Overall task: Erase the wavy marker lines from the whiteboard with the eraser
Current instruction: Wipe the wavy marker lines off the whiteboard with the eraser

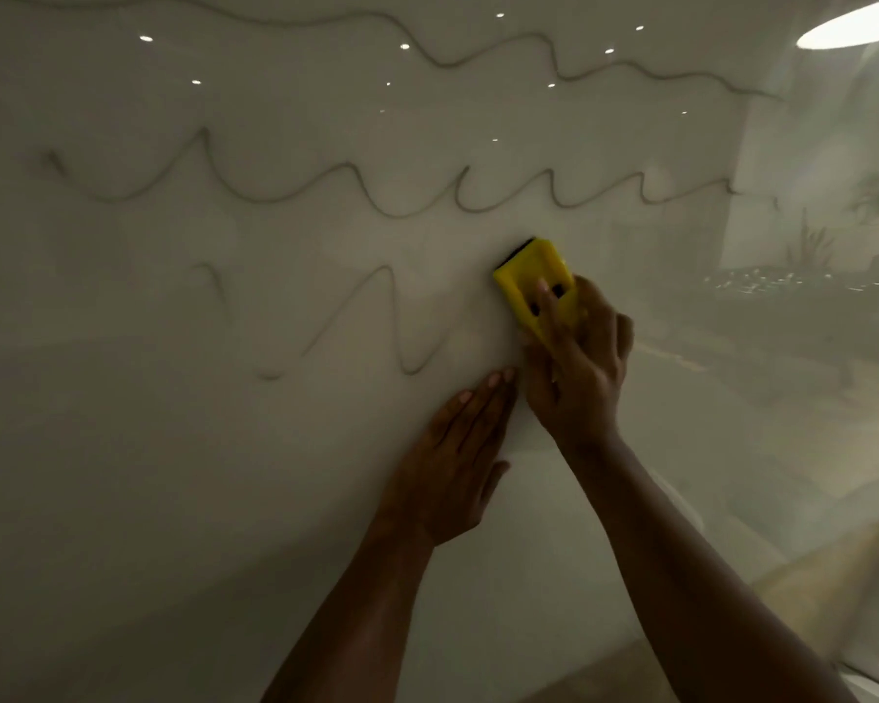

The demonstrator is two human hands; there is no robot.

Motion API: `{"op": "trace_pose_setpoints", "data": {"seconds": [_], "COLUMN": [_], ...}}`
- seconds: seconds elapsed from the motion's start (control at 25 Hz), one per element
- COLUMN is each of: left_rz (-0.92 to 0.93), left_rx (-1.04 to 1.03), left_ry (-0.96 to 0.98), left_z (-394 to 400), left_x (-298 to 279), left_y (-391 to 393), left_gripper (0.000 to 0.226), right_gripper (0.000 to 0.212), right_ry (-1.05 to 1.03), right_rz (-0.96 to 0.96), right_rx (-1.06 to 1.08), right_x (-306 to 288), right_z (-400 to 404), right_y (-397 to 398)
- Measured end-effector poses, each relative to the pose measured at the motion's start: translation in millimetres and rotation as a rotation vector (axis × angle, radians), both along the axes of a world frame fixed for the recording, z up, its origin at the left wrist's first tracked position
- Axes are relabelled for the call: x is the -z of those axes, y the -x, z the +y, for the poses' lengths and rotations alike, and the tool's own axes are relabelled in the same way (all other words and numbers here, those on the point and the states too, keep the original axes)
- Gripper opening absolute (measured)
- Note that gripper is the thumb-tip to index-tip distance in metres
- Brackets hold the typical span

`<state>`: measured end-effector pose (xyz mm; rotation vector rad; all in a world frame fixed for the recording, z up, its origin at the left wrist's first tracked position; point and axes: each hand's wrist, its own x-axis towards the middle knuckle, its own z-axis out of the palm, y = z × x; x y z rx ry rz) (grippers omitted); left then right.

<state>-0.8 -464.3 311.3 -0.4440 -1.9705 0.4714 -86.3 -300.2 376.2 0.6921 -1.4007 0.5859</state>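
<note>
A glossy whiteboard [173, 474] fills the view. Three dark wavy marker lines cross it: a top line [442, 63], a middle line [407, 213] and a shorter lower line [397, 322] that ends left of the eraser. My right hand [579, 378] presses a yellow eraser [526, 274] with a black felt edge flat on the board, just right of the lower line. My left hand [452, 464] lies flat on the board below, fingers together, holding nothing.
The board reflects ceiling lights and a room with plants at the right [808, 246]. The board's right edge and a strip of wooden floor [833, 575] show at the lower right.
</note>
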Motion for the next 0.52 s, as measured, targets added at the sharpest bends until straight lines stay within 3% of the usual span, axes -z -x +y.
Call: {"op": "trace_pose_setpoints", "data": {"seconds": [0.08, 0.2, 0.24, 0.36, 0.52], "left_rz": [-0.003, 0.013, 0.001, -0.010, 0.017], "left_rx": [0.001, -0.030, -0.024, -0.014, -0.054], "left_ry": [0.016, 0.054, 0.050, 0.035, 0.066], "left_z": [-3.8, -12.9, -17.7, -35.4, -55.4], "left_x": [0.6, 1.8, 2.3, 4.5, 10.8], "left_y": [-2.1, -8.6, -12.1, -25.1, -39.2], "left_gripper": [0.065, 0.059, 0.060, 0.061, 0.061], "right_gripper": [0.046, 0.047, 0.046, 0.044, 0.042], "right_ry": [0.090, -0.189, -0.168, 0.198, -0.317], "right_rz": [-0.057, 0.060, 0.044, -0.169, 0.102], "right_rx": [-0.033, 0.016, 0.025, -0.062, 0.015], "right_x": [-0.3, 4.9, -2.8, -16.7, 2.1], "right_z": [-13.2, -16.0, -8.9, -14.7, -32.4], "right_y": [-8.3, -14.2, -9.9, -13.7, -32.8]}}
